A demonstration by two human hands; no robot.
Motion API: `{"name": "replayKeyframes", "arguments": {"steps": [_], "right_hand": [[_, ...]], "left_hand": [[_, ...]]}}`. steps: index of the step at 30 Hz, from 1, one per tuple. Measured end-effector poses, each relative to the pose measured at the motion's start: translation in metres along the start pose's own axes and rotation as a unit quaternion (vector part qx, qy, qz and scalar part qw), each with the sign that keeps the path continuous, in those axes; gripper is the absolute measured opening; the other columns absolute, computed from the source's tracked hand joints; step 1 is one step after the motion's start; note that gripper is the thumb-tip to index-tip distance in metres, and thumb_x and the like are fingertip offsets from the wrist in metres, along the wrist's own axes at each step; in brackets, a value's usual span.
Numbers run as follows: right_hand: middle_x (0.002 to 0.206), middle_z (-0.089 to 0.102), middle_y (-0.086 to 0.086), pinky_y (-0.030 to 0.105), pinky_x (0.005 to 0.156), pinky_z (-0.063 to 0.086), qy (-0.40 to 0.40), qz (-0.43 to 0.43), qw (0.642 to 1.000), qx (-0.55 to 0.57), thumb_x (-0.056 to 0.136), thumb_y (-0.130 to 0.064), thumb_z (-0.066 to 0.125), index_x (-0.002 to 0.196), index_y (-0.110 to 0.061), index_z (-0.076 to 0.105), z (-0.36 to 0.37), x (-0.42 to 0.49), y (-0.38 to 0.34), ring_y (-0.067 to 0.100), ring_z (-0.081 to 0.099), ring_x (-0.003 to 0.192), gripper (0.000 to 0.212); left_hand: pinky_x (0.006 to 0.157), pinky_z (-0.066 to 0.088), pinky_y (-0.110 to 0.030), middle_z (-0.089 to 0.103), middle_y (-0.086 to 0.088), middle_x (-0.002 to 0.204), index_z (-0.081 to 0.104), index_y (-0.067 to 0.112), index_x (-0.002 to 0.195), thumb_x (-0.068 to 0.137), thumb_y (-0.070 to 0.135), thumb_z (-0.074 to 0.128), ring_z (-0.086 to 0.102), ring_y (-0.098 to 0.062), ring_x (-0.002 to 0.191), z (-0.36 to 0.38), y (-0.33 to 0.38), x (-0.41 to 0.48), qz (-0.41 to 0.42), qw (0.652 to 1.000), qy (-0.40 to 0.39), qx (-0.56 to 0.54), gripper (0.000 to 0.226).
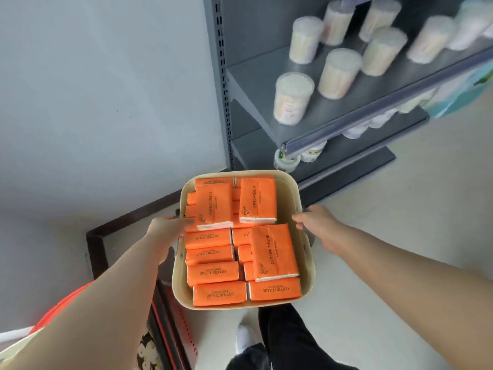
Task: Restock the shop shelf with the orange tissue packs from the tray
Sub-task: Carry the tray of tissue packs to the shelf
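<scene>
A cream tray (289,182) hangs in the air in front of me, filled with several orange tissue packs (213,272) marked COTTON TISSUE. Three packs lie loose on top of the rows. My left hand (166,231) grips the tray's left rim, thumb over the edge beside a top pack (214,206). My right hand (318,225) holds the right rim, fingers curled around its edge. The grey metal shop shelf (256,76) stands ahead to the upper right, apart from the tray.
Clear tubs of cotton swabs (292,98) stand in rows on the upper shelf board, with more white tubs (286,162) on the board below. A pale wall is at the left. A red stool (66,303), a dark frame and my legs are below.
</scene>
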State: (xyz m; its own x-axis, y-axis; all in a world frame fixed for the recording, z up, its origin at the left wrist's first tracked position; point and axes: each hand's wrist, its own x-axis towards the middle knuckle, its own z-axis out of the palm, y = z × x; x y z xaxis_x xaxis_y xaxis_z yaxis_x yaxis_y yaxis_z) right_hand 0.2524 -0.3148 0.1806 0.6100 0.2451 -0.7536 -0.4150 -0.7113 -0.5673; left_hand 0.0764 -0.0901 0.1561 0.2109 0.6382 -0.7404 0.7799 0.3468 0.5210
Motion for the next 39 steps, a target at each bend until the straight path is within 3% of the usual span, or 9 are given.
{"name": "replayKeyframes", "arguments": {"steps": [3,5,8,12,15,19,27,35,39], "right_hand": [[0.102,0.055,0.010,0.033,0.080,0.041,0.026,0.002,0.999,0.031,0.089,-0.015,0.061,0.134,-0.002,0.039,-0.040,-0.021,0.023,0.016,0.054,0.087,0.051],[0.092,0.053,0.009,0.029,0.068,0.037,0.048,-0.002,0.998,0.052,0.089,-0.014,0.059,0.119,-0.002,0.047,-0.072,-0.035,0.035,0.011,0.049,0.074,0.034],[0.088,0.054,0.009,0.029,0.076,0.034,0.095,0.003,0.992,0.082,0.091,-0.012,0.057,0.092,-0.007,0.050,-0.123,-0.051,0.052,0.014,0.050,0.077,0.009],[0.109,0.060,0.015,0.031,0.080,0.033,0.145,0.006,0.982,0.121,0.091,-0.016,0.059,0.130,0.000,0.044,-0.190,-0.056,0.077,0.020,0.050,0.093,0.045],[0.115,0.059,0.017,0.032,0.080,0.032,0.172,0.023,0.974,0.148,0.092,-0.016,0.060,0.140,0.000,0.033,-0.244,-0.054,0.100,0.022,0.050,0.096,0.058],[0.113,0.057,0.012,0.033,0.078,0.036,0.190,0.036,0.964,0.182,0.090,-0.018,0.062,0.137,-0.003,0.038,-0.318,-0.049,0.128,0.020,0.054,0.096,0.055],[0.104,0.058,0.011,0.035,0.082,0.040,0.247,0.017,0.941,0.233,0.092,-0.015,0.060,0.126,-0.001,0.047,-0.451,-0.040,0.153,0.019,0.054,0.095,0.039],[0.096,0.062,0.018,0.044,0.088,0.050,0.304,0.011,0.915,0.266,0.087,-0.010,0.058,0.105,0.001,0.055,-0.548,-0.003,0.141,0.033,0.062,0.096,0.022],[0.081,0.057,0.015,0.038,0.075,0.048,0.329,0.027,0.904,0.272,0.084,-0.009,0.059,0.096,-0.001,0.056,-0.597,0.035,0.126,0.031,0.058,0.082,0.015]], "left_hand": [[0.079,0.049,-0.036,0.067,-0.009,0.091,0.064,0.008,0.099,0.073,0.021,0.080,0.061,-0.023,0.084,0.027,0.013,-0.026,0.024,0.999,-0.030,0.029,0.033],[0.093,0.049,-0.043,0.068,-0.010,0.091,0.063,0.009,0.096,0.071,0.019,0.081,0.063,-0.026,0.091,0.049,0.025,-0.043,0.035,0.997,-0.052,0.049,0.033],[0.093,0.047,-0.045,0.068,-0.010,0.087,0.064,0.006,0.099,0.068,0.022,0.082,0.062,-0.026,0.088,0.088,0.045,-0.067,0.056,0.991,-0.082,0.088,0.039],[0.089,0.050,-0.044,0.072,-0.010,0.088,0.066,0.008,0.099,0.062,0.028,0.084,0.066,-0.027,0.087,0.153,0.075,-0.093,0.092,0.980,-0.117,0.131,0.046],[0.091,0.046,-0.042,0.068,-0.009,0.085,0.065,0.006,0.087,0.074,0.024,0.076,0.062,-0.025,0.083,0.211,0.100,-0.120,0.109,0.971,-0.134,0.164,0.025],[0.069,0.040,-0.031,0.057,-0.007,0.067,0.055,0.013,0.070,0.077,0.022,0.071,0.051,-0.019,0.065,0.289,0.134,-0.151,0.134,0.965,-0.142,0.175,0.019],[0.065,0.038,-0.030,0.052,-0.010,0.069,0.050,0.015,0.062,0.074,0.014,0.067,0.047,-0.019,0.064,0.410,0.221,-0.217,0.215,0.948,-0.168,0.167,0.020],[0.041,0.037,-0.020,0.052,-0.003,0.057,0.050,0.013,0.068,0.077,0.016,0.075,0.047,-0.012,0.039,0.513,0.314,-0.247,0.259,0.924,-0.247,0.135,0.027],[0.048,0.036,-0.026,0.051,-0.005,0.060,0.050,0.015,0.062,0.075,0.014,0.074,0.044,-0.014,0.046,0.568,0.364,-0.232,0.261,0.911,-0.280,0.154,0.027]]}}
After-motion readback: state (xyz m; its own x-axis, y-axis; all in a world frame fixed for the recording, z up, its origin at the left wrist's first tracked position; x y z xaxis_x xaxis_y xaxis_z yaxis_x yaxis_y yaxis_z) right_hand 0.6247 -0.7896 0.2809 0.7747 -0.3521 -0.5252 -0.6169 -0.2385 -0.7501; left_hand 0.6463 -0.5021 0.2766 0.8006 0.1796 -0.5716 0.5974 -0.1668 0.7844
